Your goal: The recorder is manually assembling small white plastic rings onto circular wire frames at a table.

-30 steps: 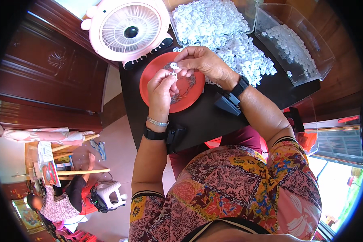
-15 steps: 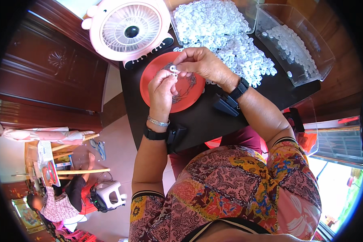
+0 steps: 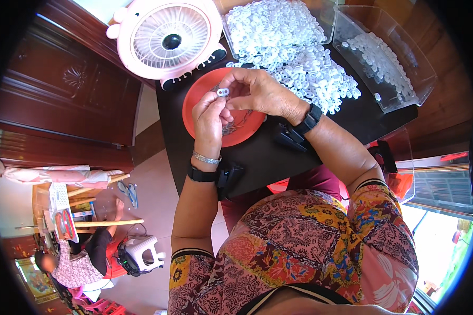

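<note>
Both hands meet over a red plate point(image 3: 198, 100) on a black table point(image 3: 268, 157). A small white plastic piece point(image 3: 223, 92) is pinched between the fingertips of my left hand point(image 3: 210, 118) and my right hand point(image 3: 260, 94). Each wrist carries a black strap with a device; the left also has a silver bracelet. Behind my right hand lies a big heap of small white plastic pieces point(image 3: 294, 47), spilling from a clear tray at the back.
A pink fan point(image 3: 165, 39) stands at the table's back left. A clear plastic box point(image 3: 386, 58) with more white pieces sits at the right. Dark wooden furniture is on the left. Another person point(image 3: 73, 262) sits on the floor at lower left near a white stool.
The two hands have risen slightly over the plate and keep working the small white piece between their fingertips; nothing else has moved.
</note>
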